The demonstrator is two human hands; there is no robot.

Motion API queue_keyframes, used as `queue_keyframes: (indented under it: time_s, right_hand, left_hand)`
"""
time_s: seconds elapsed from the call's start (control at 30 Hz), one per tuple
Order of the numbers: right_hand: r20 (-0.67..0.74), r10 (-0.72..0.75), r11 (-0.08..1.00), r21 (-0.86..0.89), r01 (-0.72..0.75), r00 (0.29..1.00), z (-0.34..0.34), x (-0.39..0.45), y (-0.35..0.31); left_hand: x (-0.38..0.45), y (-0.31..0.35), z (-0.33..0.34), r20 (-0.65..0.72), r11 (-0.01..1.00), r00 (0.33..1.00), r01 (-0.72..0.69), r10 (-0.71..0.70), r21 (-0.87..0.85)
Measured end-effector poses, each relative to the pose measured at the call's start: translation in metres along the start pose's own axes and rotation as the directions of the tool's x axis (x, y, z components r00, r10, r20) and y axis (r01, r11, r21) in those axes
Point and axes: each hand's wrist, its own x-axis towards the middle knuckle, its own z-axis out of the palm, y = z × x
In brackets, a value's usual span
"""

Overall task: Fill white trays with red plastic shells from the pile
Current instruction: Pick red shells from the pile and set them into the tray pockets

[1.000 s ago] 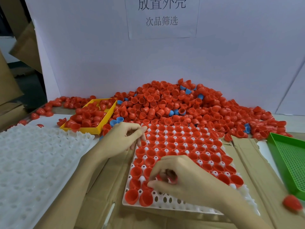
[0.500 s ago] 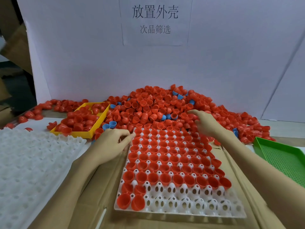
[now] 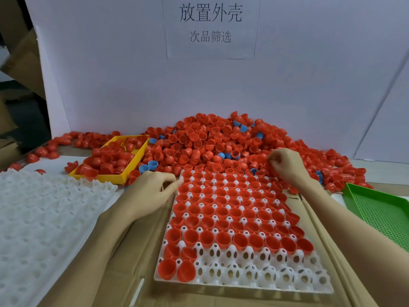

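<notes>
A white tray point(image 3: 276, 282) lies in front of me, most of its cells holding red shells point(image 3: 223, 209); its two nearest rows are mostly bare. Behind it spreads a big pile of red shells point(image 3: 205, 140) mixed with a few blue ones. My left hand point(image 3: 152, 191) rests at the tray's far left corner, with the fingers bent and the fingertips touching its edge. At the pile's near right edge, just past the tray's far right corner, my right hand point(image 3: 285, 162) has its fingers curled down among the shells; what they pinch is hidden.
A second white tray point(image 3: 39, 218) with bare cells lies at the left. A yellow basket point(image 3: 132, 167) holding red shells stands behind it. A green perforated tray point(image 3: 382, 207) sits at the right. Cardboard covers the table; a white board with a paper sign stands behind.
My right hand left the tray's near rows, went up to the pile's near right edge and now curls its fingers into the shells. My left hand stays at the tray's corner.
</notes>
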Motion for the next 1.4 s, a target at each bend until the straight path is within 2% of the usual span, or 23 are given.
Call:
queue_keyframes:
  time_s: [0.27, 0.47, 0.63, 0.77, 0.87, 0.97, 1.1, 1.17, 1.27, 1.33, 1.4]
  right_hand:
    - [-0.109, 0.047, 0.989, 0.147, -0.031, 0.993, -0.016, -0.010, -0.012]
    - [-0.133, 0.105, 0.956, 0.286, -0.063, 0.986, -0.018, -0.030, -0.029]
    - [-0.190, 0.129, 0.957, 0.280, -0.072, 0.973, -0.009, -0.034, -0.032]
    - [-0.239, 0.187, 0.962, 0.240, -0.129, 0.953, -0.009, -0.018, -0.015]
    - [-0.198, 0.229, 0.962, 0.197, -0.190, 0.953, -0.010, -0.004, -0.001]
    - [-0.127, 0.269, 0.944, 0.232, -0.235, 0.955, -0.008, 0.001, 0.004]
    - [0.010, 0.311, 0.845, 0.454, -0.282, 0.950, -0.013, -0.005, -0.009]
    - [0.115, 0.264, 0.777, 0.562, -0.282, 0.958, -0.020, -0.015, -0.027]
    - [0.258, 0.041, 0.744, 0.637, -0.202, 0.965, -0.035, -0.036, -0.057]
    - [0.327, -0.137, 0.746, 0.655, -0.120, 0.935, -0.045, -0.051, -0.077]
    - [0.365, -0.245, 0.755, 0.653, -0.060, 0.898, -0.051, -0.065, -0.095]
  left_hand:
    - [0.001, -0.003, 0.008, -0.022, 0.999, 1.000, -0.008, 0.009, 0.044]
    - [0.001, 0.004, 0.015, -0.106, 0.997, 0.992, -0.060, 0.064, 0.040]
    - [0.001, 0.014, 0.017, -0.169, 0.991, 0.977, -0.123, 0.129, 0.045]
    - [0.001, 0.013, 0.017, -0.148, 0.992, 0.981, -0.116, 0.122, 0.047]
    - [0.001, 0.012, 0.018, -0.140, 0.993, 0.984, -0.106, 0.113, 0.053]
    - [0.001, 0.010, 0.017, -0.138, 0.994, 0.985, -0.099, 0.105, 0.052]
    - [0.001, 0.009, 0.017, -0.156, 0.993, 0.981, -0.108, 0.113, 0.042]
    - [0.001, 0.011, 0.019, -0.173, 0.991, 0.976, -0.130, 0.134, 0.031]
    - [0.001, 0.020, 0.024, -0.227, 0.985, 0.964, -0.157, 0.135, -0.078]
    - [0.000, 0.029, 0.026, -0.233, 0.961, 0.963, -0.183, 0.134, -0.207]
    - [-0.001, 0.039, 0.027, -0.174, 0.932, 0.971, -0.208, 0.162, -0.296]
